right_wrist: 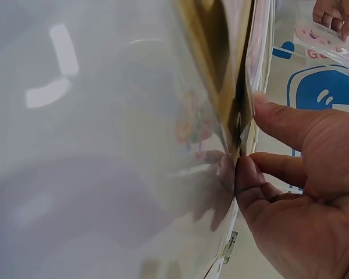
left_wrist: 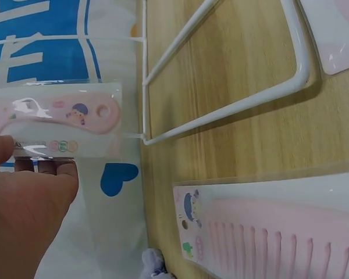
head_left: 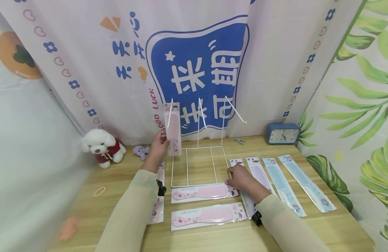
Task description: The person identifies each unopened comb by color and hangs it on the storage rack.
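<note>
Wooden light-grain tabletop [head_left: 323,231] carries a white wire display rack [head_left: 198,164] with slanted pegs. Left hand [head_left: 158,146], arm raised, fingers curled round the bottom of a pink comb in a clear plastic sleeve [head_left: 173,127] that's up at the rack's leftmost peg. To do this well I'd keep the pack upright and line its hang hole square with the peg. Right hand [head_left: 239,176] lies low, fingertips pinching the edge of another packaged pink comb [head_left: 201,192] flat on the table.
</note>
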